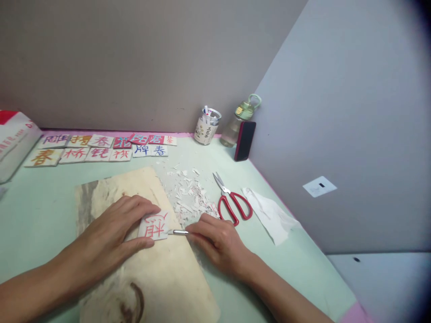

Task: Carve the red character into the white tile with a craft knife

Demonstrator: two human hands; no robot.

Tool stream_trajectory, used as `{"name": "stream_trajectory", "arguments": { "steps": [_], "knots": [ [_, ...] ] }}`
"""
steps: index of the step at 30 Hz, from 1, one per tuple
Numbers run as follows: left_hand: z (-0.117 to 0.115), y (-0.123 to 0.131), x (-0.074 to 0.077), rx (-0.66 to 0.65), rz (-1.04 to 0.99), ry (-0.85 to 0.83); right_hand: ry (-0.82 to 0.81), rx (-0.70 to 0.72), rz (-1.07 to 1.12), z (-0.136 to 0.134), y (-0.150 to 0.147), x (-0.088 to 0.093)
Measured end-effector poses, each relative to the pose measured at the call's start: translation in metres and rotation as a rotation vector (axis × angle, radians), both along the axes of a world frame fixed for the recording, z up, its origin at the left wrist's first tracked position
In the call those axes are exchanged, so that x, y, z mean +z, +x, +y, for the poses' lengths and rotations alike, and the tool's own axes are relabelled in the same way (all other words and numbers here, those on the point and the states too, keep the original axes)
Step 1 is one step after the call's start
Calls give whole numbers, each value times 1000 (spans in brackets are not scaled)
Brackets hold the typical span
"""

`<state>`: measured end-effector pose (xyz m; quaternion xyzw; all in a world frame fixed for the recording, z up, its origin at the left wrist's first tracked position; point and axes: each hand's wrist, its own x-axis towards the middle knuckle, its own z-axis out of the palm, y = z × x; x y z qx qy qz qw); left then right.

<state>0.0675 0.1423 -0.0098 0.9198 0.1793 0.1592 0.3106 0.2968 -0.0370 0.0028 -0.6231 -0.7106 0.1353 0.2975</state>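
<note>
Gripping a small white tile (156, 229) by opposite edges, the left hand (116, 226) has its thumb on the near side and its fingers on the far side, with a red character showing between them. The fingers of the right hand (220, 240) are closed round a slim metal tool (180, 232), which points out leftward from them to the tile's edge; whether its tip touches, I cannot tell. Under the left fingers and the tile lies a board (168, 282). White shavings (190, 193) are scattered just beyond the right fingers. Beyond the right knuckles and near them lie scissors (245, 208) with red handles, slightly open, and to their right a tissue (269, 215). Well beyond the left fingers, lettered tiles (74, 155) lie in two rows. Farthest from the right fingers stand a jar (206, 130), a bottle (230, 130) and an upright phone (245, 141).
</note>
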Motion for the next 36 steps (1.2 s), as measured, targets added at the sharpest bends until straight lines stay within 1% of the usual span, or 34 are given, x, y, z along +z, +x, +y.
{"name": "stream_trajectory", "arguments": {
  "steps": [3,8,12,14,19,22,25,28,31,33,36],
  "knots": [
    [-1,0,1,3,-10,-6,-17,-11,11,0,0,0],
    [-1,-2,-3,-1,-6,-1,-5,4,19,3,0,-1],
    [1,-3,-5,-14,29,16,-82,37,92,5,7,3],
    [3,-3,-5,-29,48,26,-98,27,117,5,11,5],
    [4,-5,-7,-45,78,28,-59,-9,184,4,14,6],
    [5,-6,-7,-48,79,26,-85,-13,237,3,13,8],
    [4,-6,-6,-39,58,28,-130,9,212,3,12,9],
    [4,-5,-6,-18,36,29,-99,-6,151,2,11,7],
    [4,-4,-7,-22,37,32,-62,-20,137,2,11,5],
    [3,-4,-8,-30,40,35,-63,-12,137,2,11,5],
    [2,-4,-11,4,28,50,-83,-3,83,2,9,5]
  ]
}}
